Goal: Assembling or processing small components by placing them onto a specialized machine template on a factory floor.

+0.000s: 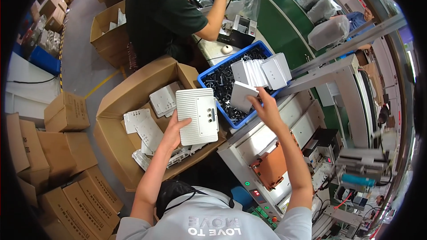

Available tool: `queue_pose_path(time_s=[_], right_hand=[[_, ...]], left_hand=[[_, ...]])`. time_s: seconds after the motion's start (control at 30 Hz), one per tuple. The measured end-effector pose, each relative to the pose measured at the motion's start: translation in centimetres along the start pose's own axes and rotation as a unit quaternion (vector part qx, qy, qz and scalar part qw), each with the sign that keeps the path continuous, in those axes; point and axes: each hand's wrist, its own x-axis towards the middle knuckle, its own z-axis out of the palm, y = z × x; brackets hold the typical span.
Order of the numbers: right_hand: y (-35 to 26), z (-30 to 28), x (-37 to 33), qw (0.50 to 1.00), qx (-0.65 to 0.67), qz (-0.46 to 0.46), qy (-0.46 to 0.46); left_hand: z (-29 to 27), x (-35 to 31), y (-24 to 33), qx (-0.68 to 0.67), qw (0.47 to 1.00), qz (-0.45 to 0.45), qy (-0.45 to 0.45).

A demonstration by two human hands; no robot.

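The left hand (172, 132) is gripping a ribbed housing (194, 126); at its two o'clock, the right hand (267, 110) is pinching a plate (241, 94), seemingly transferring it, the next move needing steadiness.

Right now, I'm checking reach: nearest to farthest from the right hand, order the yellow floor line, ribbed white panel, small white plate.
1. Small white plate, in right hand
2. Ribbed white panel, in left hand
3. Yellow floor line, at left
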Motion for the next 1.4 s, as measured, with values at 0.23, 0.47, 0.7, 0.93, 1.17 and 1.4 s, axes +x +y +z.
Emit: queue_pose_path(time_s=[0.23,0.47,0.7,0.93,1.17,1.4], right_hand=[[-2.8,2.7,-7.8,0.980,0.180,0.076,0.041],[-3.7,1.3,-13.9,0.974,0.000,0.079,0.212],[-2.4,1.4,-19.7,0.935,0.026,0.088,0.342],[1.4,1.1,-26.5,0.891,0.318,0.123,0.298],[3.4,-0.9,-32.3,0.844,0.419,0.217,0.254],[4.0,-0.1,-34.2,0.785,0.457,0.227,0.351]], left_hand=[[8.0,-2.0,-0.2,0.079,0.992,0.005,-0.099],[12.6,-5.0,-2.8,0.095,0.981,-0.018,-0.166],[17.0,-8.8,-4.6,0.089,0.973,-0.060,-0.205],[18.9,-10.7,-7.5,0.135,0.955,-0.112,-0.239],[20.9,-12.5,-9.9,0.183,0.928,-0.154,-0.284],[21.9,-12.0,-11.3,0.234,0.897,-0.192,-0.323]])
